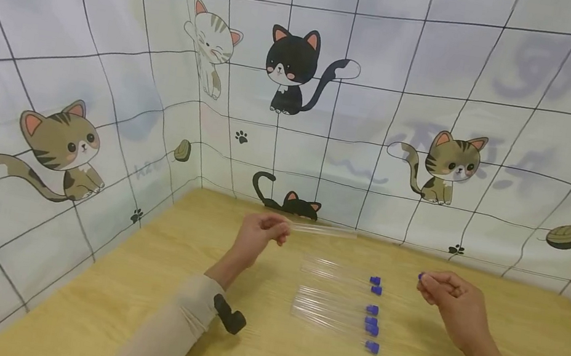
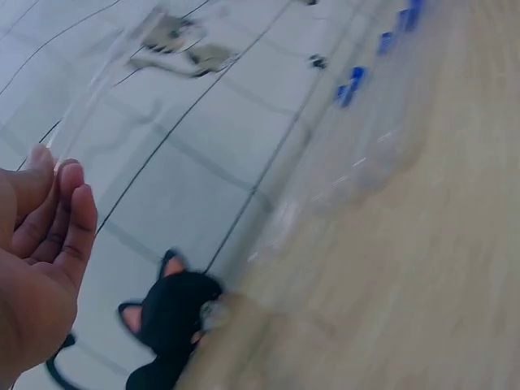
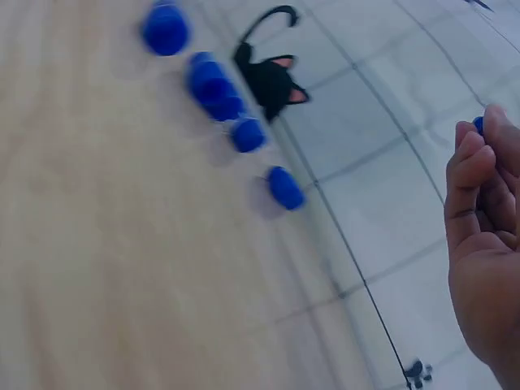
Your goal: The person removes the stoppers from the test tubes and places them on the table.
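Note:
Near the back of the table, my left hand (image 1: 255,240) pinches a clear test tube (image 1: 324,231) by its left end; the tube points right, and no cap shows on its right end. The left wrist view has this tube (image 2: 89,91) between thumb and fingers. Over to the right, my right hand (image 1: 458,308) pinches a small blue cap (image 1: 420,276) between thumb and fingertips; most of the cap (image 3: 478,124) is hidden by the fingers. Between the hands lie several clear test tubes (image 1: 328,300), side by side, with blue caps (image 1: 372,309) on their right ends.
The wooden tabletop (image 1: 132,297) carries the row of tubes in its middle. A white cloth (image 1: 374,111) with black grid lines and printed cats stands behind the table and along its left side. Each forearm wears a black wrist camera (image 1: 230,315).

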The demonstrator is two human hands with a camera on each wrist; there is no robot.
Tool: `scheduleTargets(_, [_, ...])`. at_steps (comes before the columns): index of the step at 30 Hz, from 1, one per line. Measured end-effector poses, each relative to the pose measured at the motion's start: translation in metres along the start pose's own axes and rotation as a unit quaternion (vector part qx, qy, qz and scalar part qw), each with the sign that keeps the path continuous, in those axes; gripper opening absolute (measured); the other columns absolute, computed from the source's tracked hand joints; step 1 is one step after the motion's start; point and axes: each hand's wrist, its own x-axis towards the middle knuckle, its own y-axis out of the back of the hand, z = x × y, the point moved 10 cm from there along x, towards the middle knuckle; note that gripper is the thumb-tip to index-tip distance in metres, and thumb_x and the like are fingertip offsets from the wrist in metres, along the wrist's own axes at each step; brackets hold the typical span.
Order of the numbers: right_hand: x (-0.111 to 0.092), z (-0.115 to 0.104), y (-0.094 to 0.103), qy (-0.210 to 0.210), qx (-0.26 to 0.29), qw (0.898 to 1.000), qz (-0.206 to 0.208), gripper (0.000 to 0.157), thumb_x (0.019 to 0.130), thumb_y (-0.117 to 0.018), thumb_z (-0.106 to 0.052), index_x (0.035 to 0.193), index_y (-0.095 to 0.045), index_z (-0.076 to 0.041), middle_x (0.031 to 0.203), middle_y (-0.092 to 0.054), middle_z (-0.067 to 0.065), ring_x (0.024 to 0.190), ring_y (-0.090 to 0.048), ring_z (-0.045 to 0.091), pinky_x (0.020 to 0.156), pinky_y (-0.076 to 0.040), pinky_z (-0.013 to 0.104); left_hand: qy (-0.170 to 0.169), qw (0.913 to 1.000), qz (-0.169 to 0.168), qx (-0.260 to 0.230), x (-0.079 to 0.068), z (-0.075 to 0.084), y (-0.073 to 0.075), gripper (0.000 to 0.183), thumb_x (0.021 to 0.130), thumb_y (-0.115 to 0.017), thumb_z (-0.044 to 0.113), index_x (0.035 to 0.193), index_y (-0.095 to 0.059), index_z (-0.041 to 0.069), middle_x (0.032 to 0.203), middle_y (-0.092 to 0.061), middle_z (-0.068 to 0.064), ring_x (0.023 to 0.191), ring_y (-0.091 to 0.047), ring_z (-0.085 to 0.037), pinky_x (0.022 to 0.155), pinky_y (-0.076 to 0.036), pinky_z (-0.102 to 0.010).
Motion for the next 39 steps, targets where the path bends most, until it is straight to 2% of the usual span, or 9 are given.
scheduleTargets(3, [0.003,0.008,-0.019,-0.013,-0.072,0.997,-0.034,0.028,0.095,-0.062,-0.021,0.104,-0.066,0.005,0.085,-0.068,0.014,0.069,-0.061,0.018,0.063,-0.052,0.028,0.036,0.9971,-0.051,0.043,-0.002,-0.016,-0.021,0.026,0.090,-0.067,0.010,0.103,-0.064,-0.013,0.080,-0.068,-0.008,0.065,-0.062,-0.014,0.066,-0.054,-0.036])
scheduleTargets(6, [0.003,0.018,-0.033,-0.039,-0.092,0.994,-0.048,0.034,0.094,-0.063,-0.028,0.105,-0.066,0.004,0.079,-0.062,0.020,0.061,-0.051,0.020,0.059,-0.046,0.032,0.050,0.9948,-0.067,0.058,-0.007,-0.024,-0.032,0.023,0.090,-0.067,0.010,0.101,-0.066,-0.010,0.081,-0.068,-0.015,0.065,-0.062,-0.016,0.068,-0.054,-0.043])
scheduleTargets(10, [0.000,0.029,-0.035,-0.067,-0.122,0.989,-0.046,0.038,0.093,-0.063,-0.035,0.108,-0.068,-0.001,0.091,-0.066,0.016,0.073,-0.057,0.015,0.065,-0.049,0.026,0.055,0.9945,-0.068,0.057,-0.011,-0.029,-0.034,0.019,0.090,-0.066,0.005,0.102,-0.066,-0.010,0.083,-0.068,-0.018,0.065,-0.062,-0.017,0.066,-0.054,-0.042])
scheduleTargets(13, [-0.001,0.035,-0.035,-0.077,-0.152,0.984,-0.050,0.040,0.091,-0.063,-0.040,0.111,-0.069,-0.006,0.105,-0.068,0.012,0.089,-0.062,0.018,0.072,-0.052,0.025,0.069,0.9922,-0.078,0.068,-0.011,-0.036,-0.035,0.018,0.091,-0.064,0.003,0.103,-0.066,-0.010,0.085,-0.069,-0.018,0.068,-0.062,-0.020,0.067,-0.053,-0.041])
scheduleTargets(19, [-0.003,0.044,-0.037,-0.094,-0.208,0.972,-0.062,0.040,0.093,-0.060,-0.041,0.116,-0.068,-0.009,0.094,-0.067,0.006,0.079,-0.058,0.016,0.063,-0.048,0.024,0.101,0.9863,-0.085,0.099,-0.011,-0.056,-0.036,0.017,0.091,-0.065,0.006,0.102,-0.068,-0.006,0.088,-0.069,-0.019,0.076,-0.063,-0.032,0.071,-0.053,-0.044])
scheduleTargets(22, [-0.005,0.045,-0.041,-0.089,-0.238,0.964,-0.078,0.037,0.095,-0.058,-0.039,0.117,-0.068,-0.011,0.088,-0.064,0.004,0.072,-0.053,0.018,0.059,-0.043,0.027,0.119,0.9822,-0.086,0.117,-0.014,-0.065,-0.035,0.016,0.090,-0.067,0.010,0.099,-0.070,-0.003,0.086,-0.069,-0.014,0.075,-0.063,-0.028,0.067,-0.053,-0.038])
scheduleTargets(25, [-0.006,0.043,-0.047,-0.069,-0.258,0.960,-0.088,0.033,0.096,-0.058,-0.035,0.116,-0.068,-0.011,0.099,-0.067,0.007,0.088,-0.061,0.027,0.074,-0.049,0.037,0.134,0.9773,-0.091,0.137,-0.017,-0.071,-0.035,0.015,0.089,-0.068,0.012,0.098,-0.071,-0.001,0.083,-0.070,-0.009,0.071,-0.061,-0.021,0.062,-0.050,-0.030])
scheduleTargets(29, [-0.008,0.039,-0.053,-0.037,-0.281,0.954,-0.096,0.028,0.097,-0.058,-0.029,0.116,-0.069,-0.011,0.119,-0.064,0.012,0.116,-0.054,0.040,0.093,-0.041,0.056,0.140,0.9720,-0.097,0.162,-0.020,-0.076,-0.034,0.016,0.090,-0.068,0.013,0.097,-0.072,0.000,0.082,-0.070,-0.008,0.068,-0.058,-0.014,0.057,-0.045,-0.024])
scheduleTargets(39, [-0.009,0.038,-0.058,-0.020,-0.305,0.948,-0.090,0.024,0.093,-0.064,-0.026,0.110,-0.072,-0.010,0.112,-0.066,0.011,0.105,-0.060,0.036,0.086,-0.046,0.053,0.130,0.9553,-0.129,0.232,-0.022,-0.084,-0.036,0.012,0.090,-0.068,0.012,0.100,-0.068,0.004,0.082,-0.065,0.000,0.068,-0.057,-0.011,0.061,-0.048,-0.024])
